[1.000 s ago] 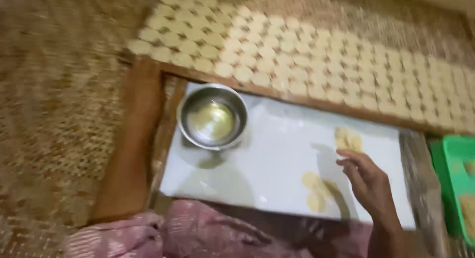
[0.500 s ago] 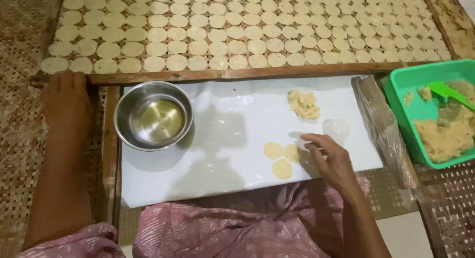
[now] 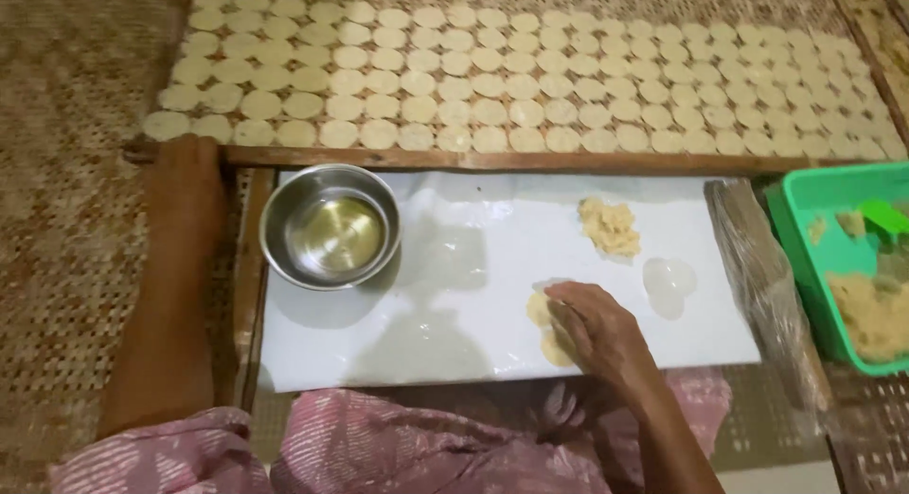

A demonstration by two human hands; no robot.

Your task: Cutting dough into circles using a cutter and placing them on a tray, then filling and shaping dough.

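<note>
On white sheet (image 3: pixel 454 314): right hand (image 3: pixel 592 328) flat, pressing dough discs (image 3: pixel 542 309), stacked near-far.

Your right hand (image 3: pixel 595 325) lies palm down near the front edge of the desk, fingers together and pointing left, flattened against the surface, the forearm running back toward the lower right. Your left hand (image 3: pixel 185 186) rests flat at the desk's far left corner, fingers extended forward, with the bare forearm stretched straight back along the left edge.

Bowl (image 3: pixel 329 227) left of dough lump (image 3: pixel 609 227)
</note>
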